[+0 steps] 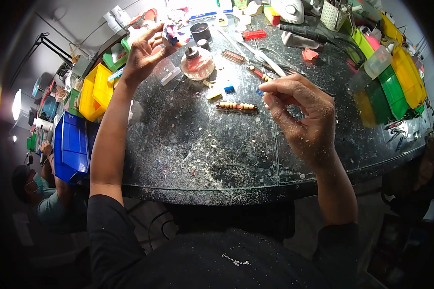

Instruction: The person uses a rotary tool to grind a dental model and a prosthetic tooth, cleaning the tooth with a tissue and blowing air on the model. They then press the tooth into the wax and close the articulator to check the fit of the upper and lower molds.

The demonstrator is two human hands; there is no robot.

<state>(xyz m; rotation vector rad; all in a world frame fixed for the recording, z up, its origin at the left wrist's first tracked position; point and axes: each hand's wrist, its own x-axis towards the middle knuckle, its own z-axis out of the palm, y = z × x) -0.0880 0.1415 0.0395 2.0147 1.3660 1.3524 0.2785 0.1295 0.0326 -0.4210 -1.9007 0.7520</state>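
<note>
My left hand [143, 59] is raised at the back left, its fingers closed around a small glare-lit piece with white, red and dark blue patches [176, 35]. Over the middle right of the table, my right hand [305, 118] has thumb and index finger pinched together; I cannot tell what sits between the tips. A strip of cream-coloured artificial teeth [237, 106] lies to the left of that hand. Just behind its fingertips is a second tooth strip [259, 73]. Near my left hand stands a round glass spirit lamp [197, 65] with a dark top, and behind it a dark round pot [200, 32].
White dust covers the black tabletop [193, 159]. Yellow [95, 92] and blue bins [72, 147] line the left edge; green [393, 91] and yellow bins [409, 74] stand at right. A black handpiece [304, 33] lies at the back. Another person [58, 204] sits at far left.
</note>
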